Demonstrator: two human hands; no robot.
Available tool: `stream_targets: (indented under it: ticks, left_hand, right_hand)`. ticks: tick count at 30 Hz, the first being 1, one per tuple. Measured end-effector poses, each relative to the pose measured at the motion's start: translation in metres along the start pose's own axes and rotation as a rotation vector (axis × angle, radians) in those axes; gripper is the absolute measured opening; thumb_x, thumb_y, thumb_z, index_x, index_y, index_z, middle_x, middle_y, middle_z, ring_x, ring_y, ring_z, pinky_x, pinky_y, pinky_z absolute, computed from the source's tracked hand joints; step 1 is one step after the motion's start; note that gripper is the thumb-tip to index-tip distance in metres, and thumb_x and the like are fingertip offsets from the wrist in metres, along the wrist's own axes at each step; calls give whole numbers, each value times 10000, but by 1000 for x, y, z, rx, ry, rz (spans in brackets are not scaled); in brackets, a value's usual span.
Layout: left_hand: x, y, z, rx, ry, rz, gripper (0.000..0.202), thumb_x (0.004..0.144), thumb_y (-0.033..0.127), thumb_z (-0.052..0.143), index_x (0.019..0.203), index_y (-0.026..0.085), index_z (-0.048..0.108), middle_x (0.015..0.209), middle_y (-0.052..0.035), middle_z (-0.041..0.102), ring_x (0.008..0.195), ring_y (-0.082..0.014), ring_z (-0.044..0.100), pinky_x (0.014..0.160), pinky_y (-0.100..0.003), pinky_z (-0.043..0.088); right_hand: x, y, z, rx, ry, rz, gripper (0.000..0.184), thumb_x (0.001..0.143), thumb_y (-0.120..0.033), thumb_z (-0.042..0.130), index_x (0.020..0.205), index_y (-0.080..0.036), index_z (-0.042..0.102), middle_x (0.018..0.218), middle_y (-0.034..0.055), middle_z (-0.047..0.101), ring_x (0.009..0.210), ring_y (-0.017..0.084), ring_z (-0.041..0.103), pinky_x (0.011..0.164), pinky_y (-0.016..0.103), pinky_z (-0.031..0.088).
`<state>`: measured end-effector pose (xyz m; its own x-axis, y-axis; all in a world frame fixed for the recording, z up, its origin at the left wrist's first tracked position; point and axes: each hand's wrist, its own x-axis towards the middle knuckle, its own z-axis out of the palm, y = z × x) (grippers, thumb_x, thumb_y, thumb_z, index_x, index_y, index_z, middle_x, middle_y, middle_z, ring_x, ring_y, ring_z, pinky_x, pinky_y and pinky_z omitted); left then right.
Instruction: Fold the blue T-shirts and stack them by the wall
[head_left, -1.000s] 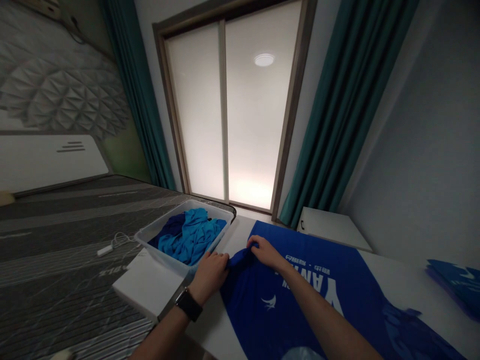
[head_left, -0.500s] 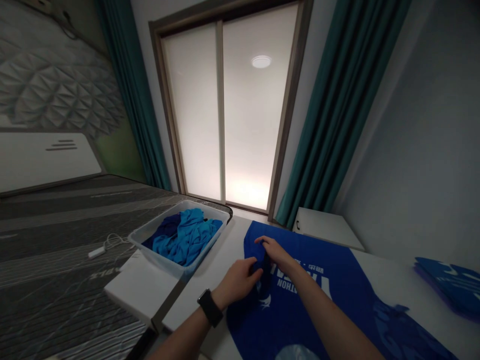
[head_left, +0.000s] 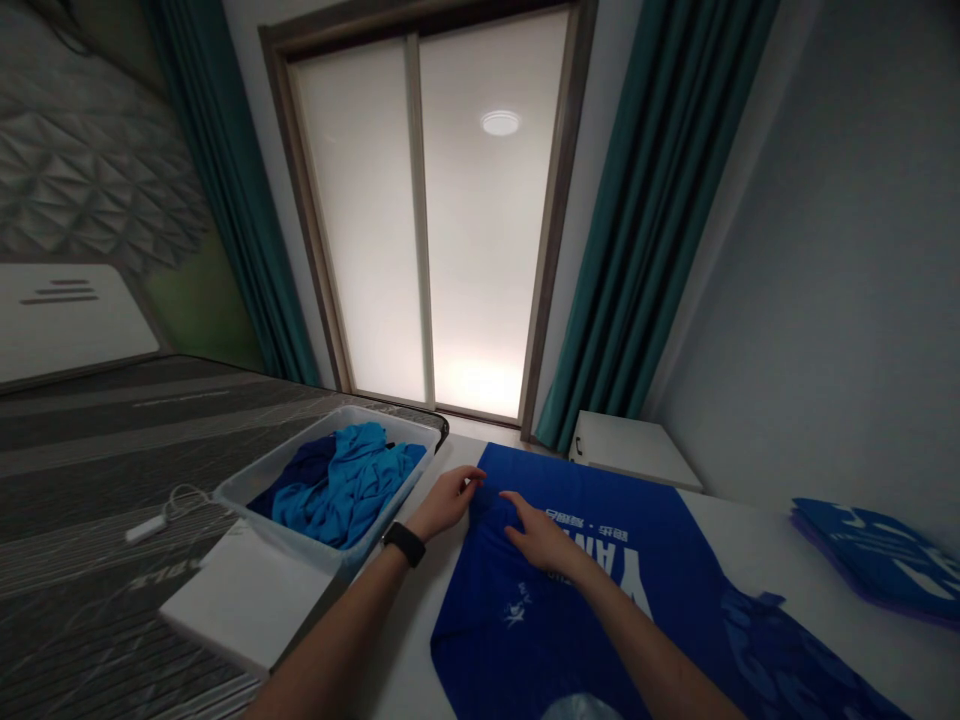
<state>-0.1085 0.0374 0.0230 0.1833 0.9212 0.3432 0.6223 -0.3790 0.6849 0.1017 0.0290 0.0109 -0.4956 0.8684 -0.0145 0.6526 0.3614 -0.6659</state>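
A dark blue T-shirt with white lettering lies spread on the white surface, its left side turned inward in a fold. At the upper left edge of the shirt is my left hand, with a dark watch on the wrist. Its thumb and fingertips come together on the fabric there. My right hand rests on the folded part, thumb and fingers apart, palm side hidden. To the left stands a translucent plastic bin holding crumpled light blue and navy clothes.
Folded blue garments are stacked at the right. A white cabinet stands beyond the shirt, below the green curtain. At left, a dark patterned bed carries a white cable adapter. A white box sits below the bin.
My hands have moved apart from the bunched fabric. The left went up to the shirt's edge, the right opened. The shirt's left side now lies flatter, folded inward. The view shifted slightly right.
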Motion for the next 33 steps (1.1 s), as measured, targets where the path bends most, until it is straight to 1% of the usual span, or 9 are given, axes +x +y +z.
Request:
stream_targets:
  ticks: [2,4,9,11,14,17,21,26,33]
  left_hand:
    - [0,-15,9,-22,10,3,329,838,92,428,1035,184,675,1021,-58,725,933,-184,662,847,-298,496]
    - [-3,-24,15,-32,0,-3,383,803,47,403,1043,182,670,1030,-56,718,977,-183,652,885,-301,487]
    - [-9,-26,18,87,-73,-6,411,773,57,455,1103,188,663,967,-42,687,861,-181,638,813,-294,477]
    - [-10,-24,16,140,-73,-9,360,812,102,478,1107,193,665,960,-42,668,837,-178,630,791,-289,465]
    - [-11,-21,15,179,-82,-30,288,856,133,473,1039,190,687,940,-45,652,809,-167,628,767,-276,452]
    - [-11,-22,15,192,-89,-42,256,862,121,475,955,193,703,929,-43,644,799,-158,631,764,-264,446]
    - [-12,-27,17,195,-70,-25,253,875,111,481,958,202,702,935,-45,642,811,-158,636,764,-256,448]
    - [-12,-32,17,157,-32,-19,275,888,92,452,973,188,695,934,-48,648,770,-153,628,744,-257,454]
    - [-15,-37,14,219,17,-66,270,853,65,467,910,172,709,914,-52,644,827,-167,634,788,-272,452]
  right_hand:
    - [-1,0,4,-24,18,-61,593,846,-139,488,1429,-179,395,1307,120,593,1187,214,568,1012,338,392]
    - [-2,0,6,-29,43,-100,597,845,-106,449,1435,-169,385,1400,125,521,1288,199,492,1066,326,355]
    - [1,-3,-1,-54,96,-127,654,847,-67,402,1482,-193,308,1413,121,482,1278,182,491,1056,315,375]
    - [2,-5,-5,-110,103,-89,684,854,-58,396,1508,-199,254,1400,130,484,1230,190,531,1021,312,399]
    - [2,-7,-6,-280,97,46,695,889,-65,367,1538,-226,176,1333,134,531,1113,215,605,944,328,437]
    - [0,-9,0,-458,76,166,659,941,-142,351,1550,-256,127,1264,132,579,1024,252,641,855,355,465]
    - [-4,-10,10,-564,56,194,566,979,-246,325,1532,-240,208,1190,134,631,986,269,654,802,357,472]
    - [-4,-7,10,-543,53,173,504,983,-238,311,1487,-238,306,1178,121,653,1004,244,655,814,331,459]
    - [-6,-3,7,-492,71,130,455,974,-258,343,1425,-229,402,1215,109,645,1034,240,645,833,336,462]
